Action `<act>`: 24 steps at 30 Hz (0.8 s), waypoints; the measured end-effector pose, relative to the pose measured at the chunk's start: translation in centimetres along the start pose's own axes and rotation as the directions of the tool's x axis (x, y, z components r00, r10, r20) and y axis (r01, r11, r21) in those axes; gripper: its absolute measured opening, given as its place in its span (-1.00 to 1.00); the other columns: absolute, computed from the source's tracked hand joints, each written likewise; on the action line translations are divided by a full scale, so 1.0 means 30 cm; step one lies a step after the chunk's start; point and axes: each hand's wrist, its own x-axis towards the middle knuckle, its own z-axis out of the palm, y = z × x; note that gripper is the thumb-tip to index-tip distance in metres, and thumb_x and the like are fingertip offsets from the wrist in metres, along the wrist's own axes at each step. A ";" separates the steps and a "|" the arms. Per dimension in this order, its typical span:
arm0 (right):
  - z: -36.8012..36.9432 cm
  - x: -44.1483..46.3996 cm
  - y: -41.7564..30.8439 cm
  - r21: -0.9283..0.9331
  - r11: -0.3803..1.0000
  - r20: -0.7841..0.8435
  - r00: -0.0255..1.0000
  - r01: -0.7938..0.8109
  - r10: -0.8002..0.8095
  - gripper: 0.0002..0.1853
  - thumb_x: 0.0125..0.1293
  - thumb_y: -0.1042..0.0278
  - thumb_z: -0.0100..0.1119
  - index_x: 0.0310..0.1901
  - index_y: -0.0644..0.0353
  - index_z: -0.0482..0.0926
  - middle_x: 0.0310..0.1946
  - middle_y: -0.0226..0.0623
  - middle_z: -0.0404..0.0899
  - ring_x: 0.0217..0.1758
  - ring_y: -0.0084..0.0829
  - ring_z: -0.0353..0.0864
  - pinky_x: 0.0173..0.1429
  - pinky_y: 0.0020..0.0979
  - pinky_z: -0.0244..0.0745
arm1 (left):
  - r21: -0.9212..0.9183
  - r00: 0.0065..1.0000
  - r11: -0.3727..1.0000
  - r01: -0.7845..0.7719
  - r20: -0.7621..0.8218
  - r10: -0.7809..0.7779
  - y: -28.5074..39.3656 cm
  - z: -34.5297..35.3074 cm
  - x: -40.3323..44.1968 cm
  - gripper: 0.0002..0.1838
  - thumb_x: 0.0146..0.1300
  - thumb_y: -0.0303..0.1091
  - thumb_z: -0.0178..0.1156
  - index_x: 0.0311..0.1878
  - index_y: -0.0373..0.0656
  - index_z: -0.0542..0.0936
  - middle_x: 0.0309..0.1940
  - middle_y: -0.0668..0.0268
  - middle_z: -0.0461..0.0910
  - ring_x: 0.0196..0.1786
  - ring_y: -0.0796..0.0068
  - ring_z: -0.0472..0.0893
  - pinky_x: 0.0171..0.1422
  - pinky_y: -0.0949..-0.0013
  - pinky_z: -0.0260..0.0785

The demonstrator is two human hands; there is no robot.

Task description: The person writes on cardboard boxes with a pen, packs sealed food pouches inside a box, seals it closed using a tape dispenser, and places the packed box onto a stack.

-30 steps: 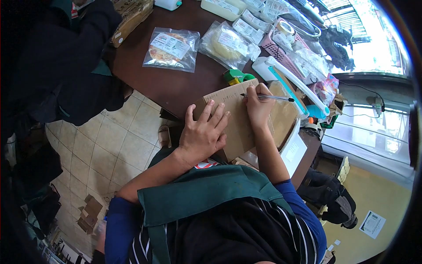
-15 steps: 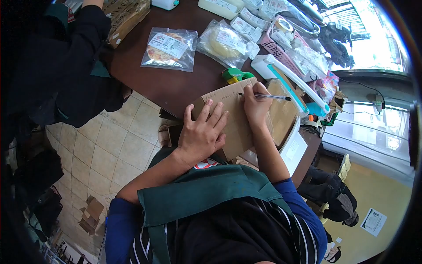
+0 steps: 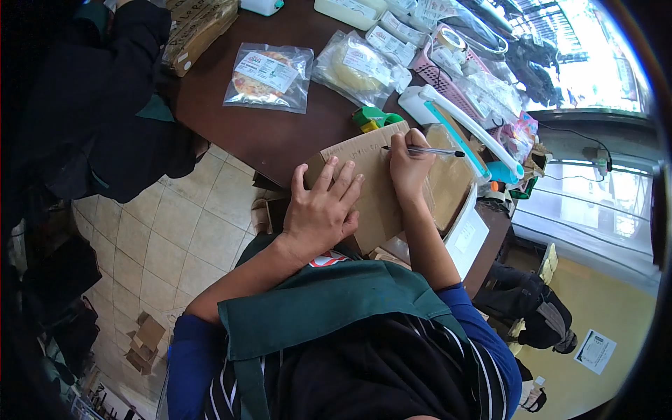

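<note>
A flat cardboard box [image 3: 371, 185] lies at the table's near edge with small handwriting along its upper part. My left hand [image 3: 322, 206] rests on its left side, fingers spread, holding nothing. In my right hand [image 3: 411, 168] a pen [image 3: 441, 151] is gripped, its tip at the box surface near the writing. Just beyond the box sits a green tape dispenser [image 3: 376, 117]. Another brown package [image 3: 448, 178] lies to the right, partly behind my right hand and forearm.
Bagged pizza [image 3: 266, 78] and a bagged round item [image 3: 357, 68] lie on the brown table [image 3: 210, 98]. A pink basket [image 3: 448, 80] and white-and-teal sealer [image 3: 465, 136] stand at right. A person in dark clothes [image 3: 105, 119] is at left, beside a carton [image 3: 199, 31].
The handwriting on the box has grown slightly, and my right hand with the pen has shifted a little. My left hand stays on the box. The other person's arm at upper left has moved.
</note>
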 end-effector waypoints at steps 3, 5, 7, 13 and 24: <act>-0.005 0.011 -0.030 0.121 0.987 -0.022 0.993 -0.110 0.114 -0.65 0.16 0.56 0.13 -0.66 0.24 0.19 -0.70 -0.44 0.23 -0.64 -0.64 0.20 -0.57 -0.47 0.15 | -0.011 1.000 1.000 0.003 0.005 -0.003 0.000 -0.001 -0.001 -0.44 0.07 -0.04 0.19 0.18 0.05 0.51 0.31 0.29 0.32 0.37 0.29 0.25 0.34 -0.16 -0.01; -0.022 0.027 -0.035 0.242 0.946 0.037 0.977 -0.215 0.212 -0.64 0.18 0.54 0.13 -0.67 0.23 0.20 -0.70 -0.44 0.24 -0.69 -0.66 0.24 -0.59 -0.48 0.20 | -0.012 1.000 1.000 0.007 0.002 -0.007 -0.004 -0.002 0.003 -0.44 0.07 -0.04 0.19 0.19 0.05 0.50 0.31 0.29 0.32 0.37 0.29 0.26 0.34 -0.15 -0.01; -0.015 0.016 -0.025 0.222 0.961 0.032 0.986 -0.165 0.162 -0.65 0.20 0.55 0.12 -0.67 0.20 0.21 -0.73 -0.45 0.27 -0.70 -0.67 0.29 -0.63 -0.52 0.21 | -0.004 1.000 1.000 0.002 0.006 -0.002 -0.003 -0.004 0.001 -0.44 0.07 -0.05 0.19 0.18 0.05 0.51 0.31 0.29 0.32 0.37 0.28 0.25 0.34 -0.15 -0.01; -0.014 0.023 0.018 0.080 0.996 0.044 0.999 -0.025 0.022 -0.64 0.21 0.54 0.12 -0.68 0.16 0.24 -0.76 -0.43 0.34 -0.71 -0.64 0.42 -0.66 -0.57 0.22 | -0.009 1.000 1.000 -0.007 -0.002 0.007 -0.003 -0.004 0.003 -0.45 0.08 -0.05 0.19 0.18 0.03 0.51 0.30 0.28 0.32 0.36 0.27 0.26 0.34 -0.15 0.00; -0.014 0.016 0.022 0.082 0.996 0.009 0.999 -0.042 0.041 -0.63 0.21 0.53 0.13 -0.68 0.16 0.23 -0.77 -0.44 0.34 -0.74 -0.64 0.36 -0.67 -0.55 0.19 | -0.013 1.000 1.000 0.004 0.003 -0.004 0.000 -0.005 0.002 -0.45 0.07 -0.06 0.18 0.18 0.03 0.51 0.30 0.28 0.33 0.36 0.27 0.26 0.34 -0.15 -0.01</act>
